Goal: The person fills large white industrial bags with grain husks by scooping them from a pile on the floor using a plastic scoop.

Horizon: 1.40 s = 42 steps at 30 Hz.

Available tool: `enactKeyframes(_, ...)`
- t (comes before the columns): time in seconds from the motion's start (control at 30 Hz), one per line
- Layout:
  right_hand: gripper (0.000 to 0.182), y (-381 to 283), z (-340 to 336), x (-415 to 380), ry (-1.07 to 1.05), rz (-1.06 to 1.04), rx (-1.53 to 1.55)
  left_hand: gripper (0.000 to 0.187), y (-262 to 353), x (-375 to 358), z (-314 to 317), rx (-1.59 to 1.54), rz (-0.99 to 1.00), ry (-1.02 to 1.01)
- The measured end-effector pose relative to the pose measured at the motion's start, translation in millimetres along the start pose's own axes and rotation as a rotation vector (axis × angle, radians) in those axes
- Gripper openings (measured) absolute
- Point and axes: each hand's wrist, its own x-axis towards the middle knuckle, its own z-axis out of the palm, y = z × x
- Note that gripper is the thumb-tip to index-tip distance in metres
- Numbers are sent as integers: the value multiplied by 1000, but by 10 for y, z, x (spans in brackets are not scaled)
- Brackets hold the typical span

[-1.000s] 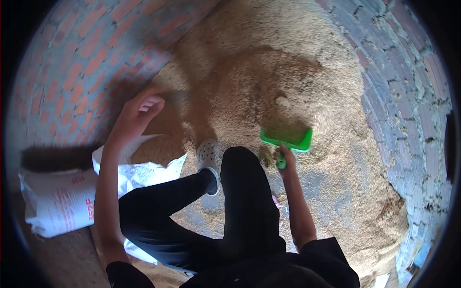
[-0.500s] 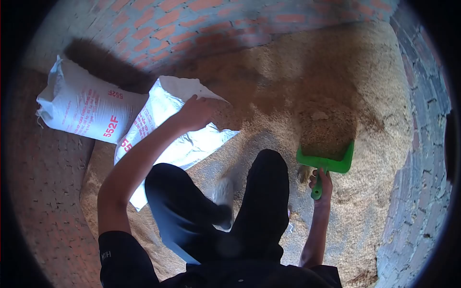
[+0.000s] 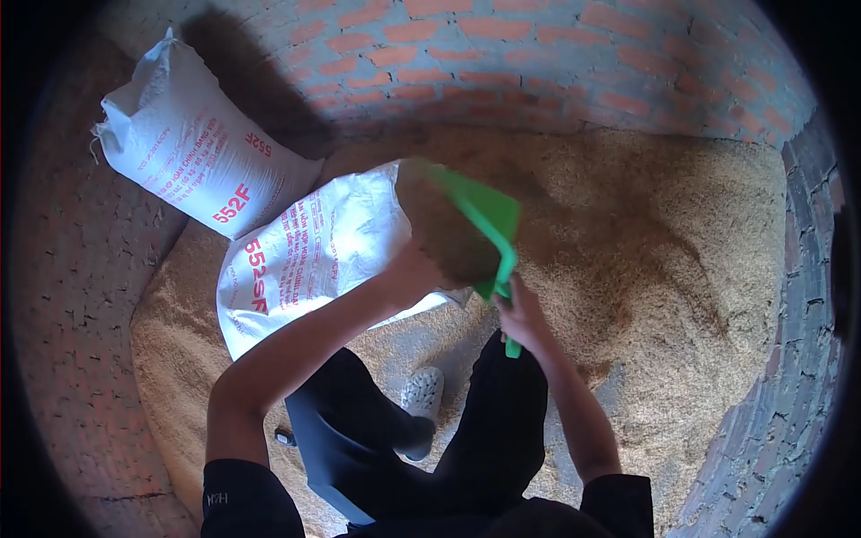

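Note:
My right hand [image 3: 523, 316] is wrapped round the handle of a green dustpan [image 3: 489, 211], which is tilted to the left over the mouth of a white sack [image 3: 327, 238]. Loose tan husk-like material [image 3: 453, 238] lies in the pan, blurred by motion. At the sack's mouth, my left hand [image 3: 417, 269] grips the rim, its fingers partly hidden by the pan and its load. The sack leans over on the heap, with red print on its side.
A fuller white sack [image 3: 193, 134] marked 552F stands at the upper left by the brick wall [image 3: 430, 54]. The tan heap [image 3: 664, 269] spreads over the floor to the right. A patterned light shoe [image 3: 421, 393] and a small dark object [image 3: 284, 437] are near my legs.
My right hand has brought the loaded dustpan from the heap on the right, leftwards and up to the sack's mouth. My left hand stays at the sack. The view has shifted.

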Motion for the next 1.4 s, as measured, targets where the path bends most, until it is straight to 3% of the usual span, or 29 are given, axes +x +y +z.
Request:
enactKeyframes(0.03,46,32,99,77,4,-5,-3,17,3,-25,-104,28,47,-289)
enactKeyframes(0.1,58,259,284,251,451,-494,-444,12,-40,-88,-91,47,59,-191)
enactKeyframes(0.13,58,276,237,231,459,-488,-449,9,-62,-123,-59,64,70,-95)
enactKeyframes(0.23,63,392,-115,61,472,-328,-157,13,-90,-177,44,-61,41,14)
enactKeyframes(0.27,63,514,-255,-6,508,-315,-155,13,-100,-180,13,-47,29,-51)
enactKeyframes(0.37,52,1108,-685,-368,794,-245,-76,14,-161,-158,-97,-27,69,-86)
enactKeyframes(0.43,49,1536,-1031,-786,870,118,161,9,-155,-153,-183,-83,132,-15)
enactKeyframes(0.5,46,1963,-1290,-1276,1118,181,284,10,-180,-130,-346,-107,192,-135)
enactKeyframes(0.53,46,2284,-1398,-1527,1159,198,298,10,-213,-114,-303,-144,226,-92)
enactKeyframes(0.57,31,2648,-1470,-1789,1399,99,171,9,-199,-85,-316,-159,255,-70)
enactKeyframes(0.63,19,2725,-1504,-2294,1608,220,668,8,-136,-33,-342,-207,302,-60)
enactKeyframes(0.67,21,2790,-1473,-2484,1736,177,710,8,-90,-22,-345,-238,285,-74)
enactKeyframes(0.73,28,3260,-1386,-2829,1927,305,864,8,-83,7,-379,-260,311,-97)
enactKeyframes(0.77,28,3344,-1314,-2870,1950,317,860,8,-85,6,-377,-240,314,-114)
enactKeyframes(0.83,45,3538,-1197,-2916,2285,419,736,7,-70,0,-358,-254,315,-116)
enactKeyframes(0.97,50,4184,-1102,-2971,2229,671,1069,6,-50,-10,-433,-298,307,-52)
enactKeyframes(1.0,48,4275,-1024,-2908,2291,594,824,6,-43,-12,-470,-336,285,-52)
enactKeyframes(1.07,42,4064,-1060,-2820,2267,652,867,6,-39,-28,-517,-378,267,-52)
enactKeyframes(1.27,24,4248,-1114,-2936,2099,412,1128,7,-10,-31,-520,-333,273,-79)
enactKeyframes(1.4,26,4775,-1013,-3254,2014,472,1148,7,42,-58,-530,-351,228,-60)
